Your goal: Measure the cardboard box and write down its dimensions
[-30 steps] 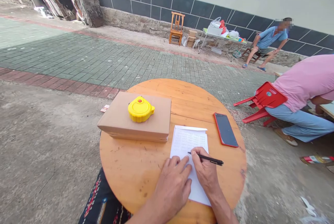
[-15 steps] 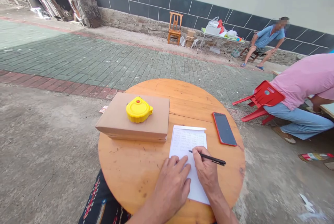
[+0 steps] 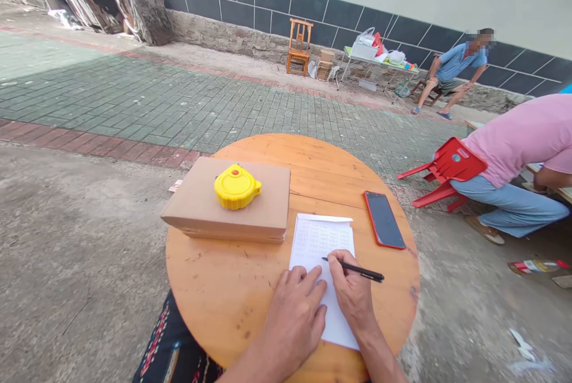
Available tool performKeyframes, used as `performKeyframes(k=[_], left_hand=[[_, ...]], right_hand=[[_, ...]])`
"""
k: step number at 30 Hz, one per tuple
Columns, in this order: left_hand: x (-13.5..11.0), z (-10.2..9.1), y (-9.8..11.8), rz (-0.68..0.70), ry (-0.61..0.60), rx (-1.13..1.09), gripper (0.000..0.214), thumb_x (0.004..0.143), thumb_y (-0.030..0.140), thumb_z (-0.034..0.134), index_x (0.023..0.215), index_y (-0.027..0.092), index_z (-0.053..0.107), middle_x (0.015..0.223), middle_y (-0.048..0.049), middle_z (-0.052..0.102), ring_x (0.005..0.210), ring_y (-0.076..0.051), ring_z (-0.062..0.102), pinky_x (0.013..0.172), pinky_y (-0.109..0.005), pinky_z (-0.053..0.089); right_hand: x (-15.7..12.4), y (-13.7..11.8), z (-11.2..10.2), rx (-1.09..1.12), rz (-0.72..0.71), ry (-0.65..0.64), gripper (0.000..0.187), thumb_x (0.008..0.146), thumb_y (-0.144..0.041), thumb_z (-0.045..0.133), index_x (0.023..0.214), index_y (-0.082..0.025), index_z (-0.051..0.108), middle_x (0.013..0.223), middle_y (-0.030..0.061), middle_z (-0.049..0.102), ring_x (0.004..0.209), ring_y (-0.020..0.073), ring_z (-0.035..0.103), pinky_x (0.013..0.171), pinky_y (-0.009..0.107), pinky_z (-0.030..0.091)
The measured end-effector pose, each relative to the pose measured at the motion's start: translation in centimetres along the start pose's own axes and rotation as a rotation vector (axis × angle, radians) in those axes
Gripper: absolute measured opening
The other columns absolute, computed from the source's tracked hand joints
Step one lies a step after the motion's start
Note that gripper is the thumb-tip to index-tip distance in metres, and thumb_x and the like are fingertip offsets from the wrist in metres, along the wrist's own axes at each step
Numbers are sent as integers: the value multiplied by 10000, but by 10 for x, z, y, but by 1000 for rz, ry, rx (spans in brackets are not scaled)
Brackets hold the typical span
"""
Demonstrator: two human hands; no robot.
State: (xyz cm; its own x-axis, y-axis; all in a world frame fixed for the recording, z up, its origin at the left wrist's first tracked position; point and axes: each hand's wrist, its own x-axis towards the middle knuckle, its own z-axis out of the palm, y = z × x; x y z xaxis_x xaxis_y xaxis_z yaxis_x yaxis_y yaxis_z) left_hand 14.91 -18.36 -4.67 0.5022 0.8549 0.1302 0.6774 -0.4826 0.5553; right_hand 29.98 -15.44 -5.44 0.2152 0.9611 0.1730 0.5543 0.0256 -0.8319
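Observation:
My right hand (image 3: pixel 353 296) grips a black pen (image 3: pixel 355 269), its tip resting on a white sheet of paper (image 3: pixel 319 240) covered with small print. My left hand (image 3: pixel 295 317) lies flat on the sheet's lower left part, fingers stretched out, pinning it to the round wooden table (image 3: pixel 223 287). Behind the sheet lies a flat brown cardboard box (image 3: pixel 201 207) with a yellow tape measure (image 3: pixel 236 186) on top. A red-cased phone (image 3: pixel 384 219) lies face up to the right of the paper.
A person in a pink shirt (image 3: pixel 518 139) sits on a tipped red plastic chair (image 3: pixel 447 171) at the right. Farther back, another person in blue (image 3: pixel 456 64) sits by a small table (image 3: pixel 379 61). A wooden chair (image 3: pixel 300 46) stands near the wall.
The view has shifted slightly; my hands, the pen and the paper stay in nearly the same place. The person in pink has leaned a little further right.

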Motion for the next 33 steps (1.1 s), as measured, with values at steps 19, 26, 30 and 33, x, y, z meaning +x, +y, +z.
performKeyframes(k=[19,26,30,33], left_hand=[[0,1,-1,5,-10,-5,206,877,191,517,1077,228,551,1382,34,516,1031,-238,438,936,-448,429],[-2,1,-2,13,1,-5,244,877,188,526,1116,235,549,1394,37,513,1045,-241,439,940,-445,425],[-1,0,-1,33,-7,16,278,874,164,514,1140,237,546,1410,31,502,1040,-247,448,915,-446,433],[-1,-1,0,42,-7,31,287,876,163,506,1149,243,547,1401,33,511,1042,-253,447,906,-454,433]], right_hand=[[-1,-1,0,36,11,-26,252,907,-381,488,747,-207,576,671,-18,566,633,146,531,625,251,440],[-4,4,-1,53,69,54,258,902,-411,493,762,-209,572,567,-49,481,528,136,455,541,257,394],[-4,5,-1,52,80,89,273,899,-429,490,762,-209,575,535,-57,451,505,136,439,531,260,387],[-3,4,-1,51,86,67,271,899,-425,484,766,-208,577,528,-63,433,490,133,423,517,259,379]])
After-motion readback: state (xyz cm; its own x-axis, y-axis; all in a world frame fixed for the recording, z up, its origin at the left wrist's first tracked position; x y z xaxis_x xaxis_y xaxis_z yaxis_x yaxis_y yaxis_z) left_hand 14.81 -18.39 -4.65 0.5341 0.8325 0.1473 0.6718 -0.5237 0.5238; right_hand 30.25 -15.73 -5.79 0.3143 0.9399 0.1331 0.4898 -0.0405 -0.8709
